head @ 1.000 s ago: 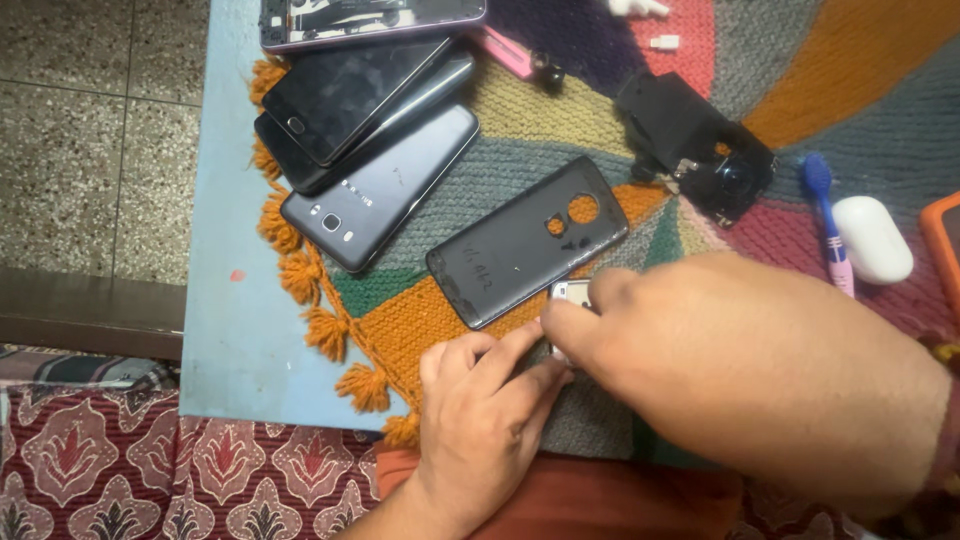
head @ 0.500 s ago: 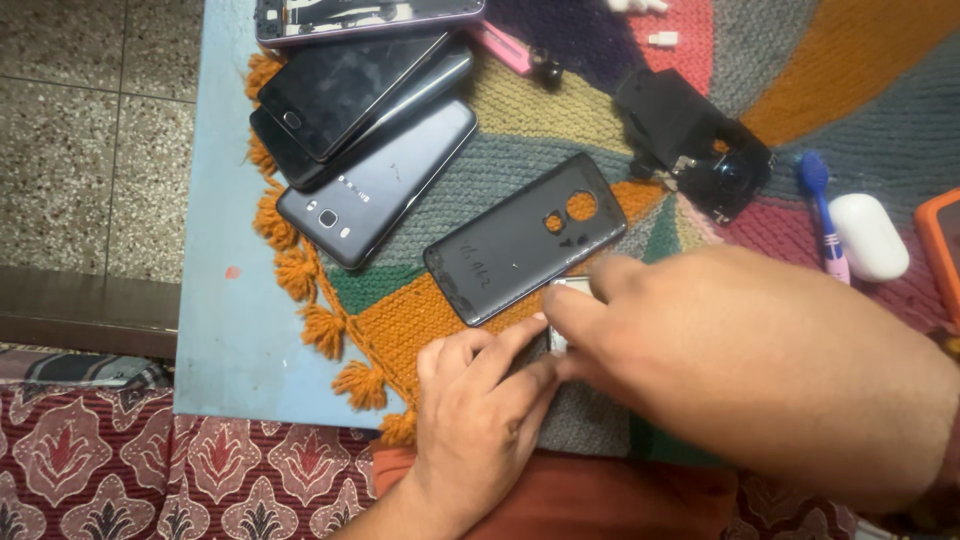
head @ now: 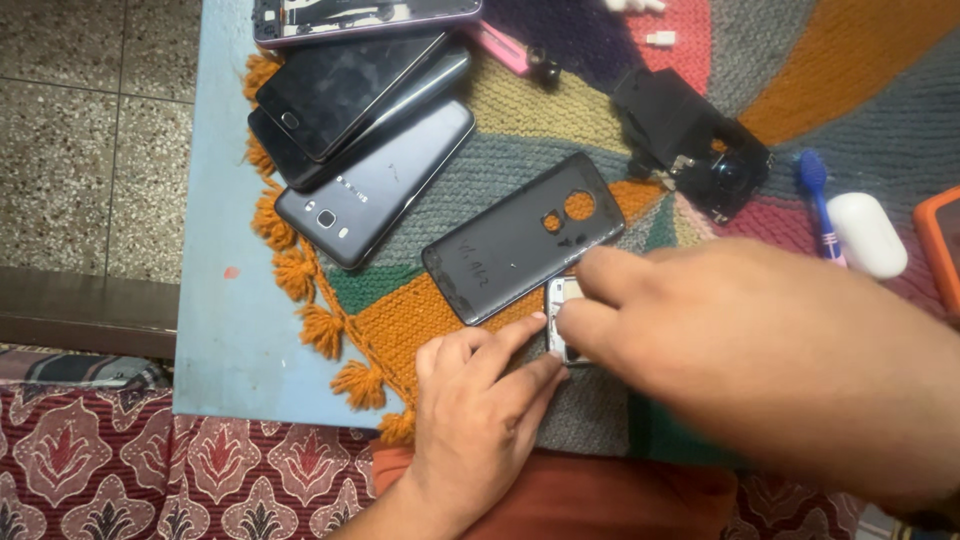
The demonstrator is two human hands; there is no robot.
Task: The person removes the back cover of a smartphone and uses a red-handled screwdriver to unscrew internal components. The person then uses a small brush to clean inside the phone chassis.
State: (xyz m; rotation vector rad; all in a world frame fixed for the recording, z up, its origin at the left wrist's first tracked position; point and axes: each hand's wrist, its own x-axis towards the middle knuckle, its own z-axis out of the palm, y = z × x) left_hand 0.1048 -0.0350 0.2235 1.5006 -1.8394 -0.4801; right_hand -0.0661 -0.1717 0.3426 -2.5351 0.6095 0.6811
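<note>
**Dark plastic back cover off, small metal part between the fingers**

Dark grey and scuffed, the back cover (head: 522, 238) lies loose on the knitted mat (head: 560, 110), near the middle of the tabletop's front edge, camera holes upward; so the shell is already parted from its phone, as far as this view shows; what is left is the handling of the small silvery part (head: 560, 305) just below the cover's lower corner.

The right hand (head: 760, 360) pinches that part narrowly between thumb and forefinger; the left hand (head: 480, 420) comes up from the front edge, its fingertips (head: 535, 325) curled and touching the same part; most of the piece is hidden, so its kind cannot be told.

Toward the blue tabletop's (head: 215, 300) left edge three phones (head: 375, 185) lie stacked and fanned; a black frame (head: 695, 140) sits toward the back.

As for containers: a white case (head: 866, 232) lies shut near the right edge, its contents unseen; beside it a blue brush (head: 818, 205); an orange tray corner (head: 938, 240) shows nothing inside.
</note>
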